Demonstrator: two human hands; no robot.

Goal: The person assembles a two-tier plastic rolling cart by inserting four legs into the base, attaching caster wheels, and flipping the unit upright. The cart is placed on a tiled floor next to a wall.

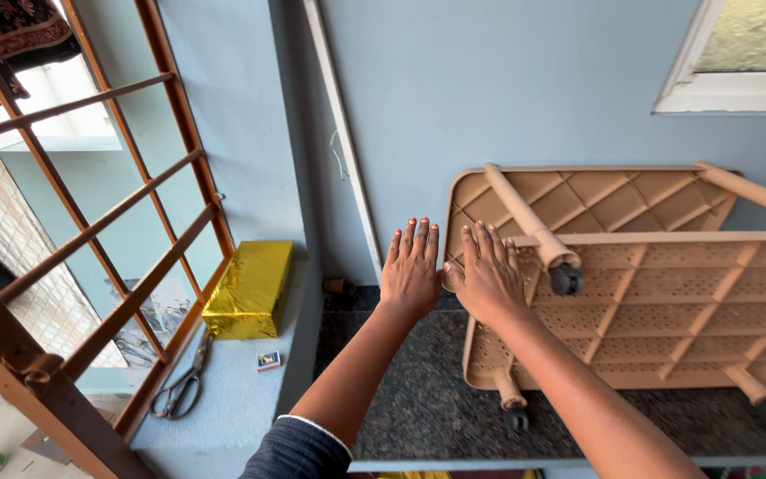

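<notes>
A beige plastic rack [667, 302] with lattice shelves, round legs and small black caster wheels lies on its side on a dark speckled stone counter [418, 399], leaning toward the blue wall. My left hand [410, 270] is stretched out flat, fingers together, palm down, just left of the rack's edge and holding nothing. My right hand [489, 279] is also flat and extended, resting on or just over the rack's left edge near a leg with a caster [566, 278]. Whether it touches the rack is unclear.
A gold-wrapped box [250, 288] sits on the pale blue window ledge at left, with a small matchbox [268, 360] and scissors [183, 383] nearby. A brown window grille [99, 222] stands at far left. A white-framed window [738, 62] is at upper right.
</notes>
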